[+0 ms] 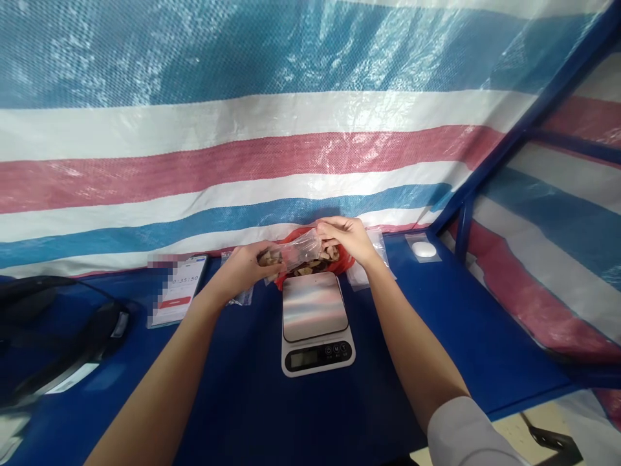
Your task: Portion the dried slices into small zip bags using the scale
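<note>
A clear plastic bag (pixel 301 250) is stretched between my hands, above a red plastic bag (pixel 345 260) of brownish dried slices (pixel 313 267). My left hand (pixel 247 264) is closed around the clear bag's left end, where pale brown pieces show by the fingers. The bag's right end is pinched between the fingers of my right hand (pixel 352 238). Just in front of the red bag lies a kitchen scale (pixel 315 310) with a bare metal plate; its display is too dark to read.
A phone (pixel 180 291) showing a timer lies left, beside a black headband-like device (pixel 92 346). Clear packets (pixel 242 296) lie behind my left forearm and more plastic (pixel 359 275) near my right wrist. A white oval object (pixel 424 250) sits far right. Striped sheeting (pixel 242 155) rises behind the blue table (pixel 242 401).
</note>
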`<state>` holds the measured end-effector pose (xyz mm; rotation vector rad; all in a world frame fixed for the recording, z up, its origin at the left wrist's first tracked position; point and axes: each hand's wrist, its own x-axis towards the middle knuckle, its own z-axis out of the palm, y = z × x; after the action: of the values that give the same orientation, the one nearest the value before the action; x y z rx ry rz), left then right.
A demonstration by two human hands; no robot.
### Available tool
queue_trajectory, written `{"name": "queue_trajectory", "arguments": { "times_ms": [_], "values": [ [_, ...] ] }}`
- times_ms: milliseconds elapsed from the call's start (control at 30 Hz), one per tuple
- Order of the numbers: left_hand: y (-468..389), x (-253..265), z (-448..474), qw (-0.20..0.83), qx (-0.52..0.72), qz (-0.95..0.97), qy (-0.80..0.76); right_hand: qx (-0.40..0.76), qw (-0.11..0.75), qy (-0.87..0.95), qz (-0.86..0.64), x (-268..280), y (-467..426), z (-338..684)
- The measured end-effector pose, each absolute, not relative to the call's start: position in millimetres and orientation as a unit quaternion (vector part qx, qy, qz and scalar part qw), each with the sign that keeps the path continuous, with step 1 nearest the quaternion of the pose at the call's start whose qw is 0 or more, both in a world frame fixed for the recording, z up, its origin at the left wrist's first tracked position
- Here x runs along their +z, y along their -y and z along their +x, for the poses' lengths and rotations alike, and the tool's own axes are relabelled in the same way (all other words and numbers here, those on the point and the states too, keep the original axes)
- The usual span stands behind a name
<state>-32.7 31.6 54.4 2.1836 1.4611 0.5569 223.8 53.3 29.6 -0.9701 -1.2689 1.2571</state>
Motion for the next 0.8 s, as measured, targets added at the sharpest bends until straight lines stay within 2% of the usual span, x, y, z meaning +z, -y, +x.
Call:
{"name": "queue_trajectory", "arguments": {
  "times_ms": [100,300,567,667,800],
  "values": [
    [-37,71,-26,0.184,0.183,0.816,-0.517,0.511,0.520,0.545,-0.415,28,-60,221],
    [-50,83,-30,0.178,0.194,0.816,-0.514,0.507,0.513,0.561,-0.407,24,-63,220],
    [-65,78,-35,0.255,0.340,0.728,-0.537,0.505,0.543,0.528,-0.415,13,-70,216],
    [-68,83,-31,0.232,0.356,0.733,-0.531,0.453,0.533,0.571,-0.430,9,-71,214],
    [-73,90,-29,0.179,0.317,0.761,-0.537,0.356,0.513,0.633,-0.458,4,-72,211]
  ]
}}
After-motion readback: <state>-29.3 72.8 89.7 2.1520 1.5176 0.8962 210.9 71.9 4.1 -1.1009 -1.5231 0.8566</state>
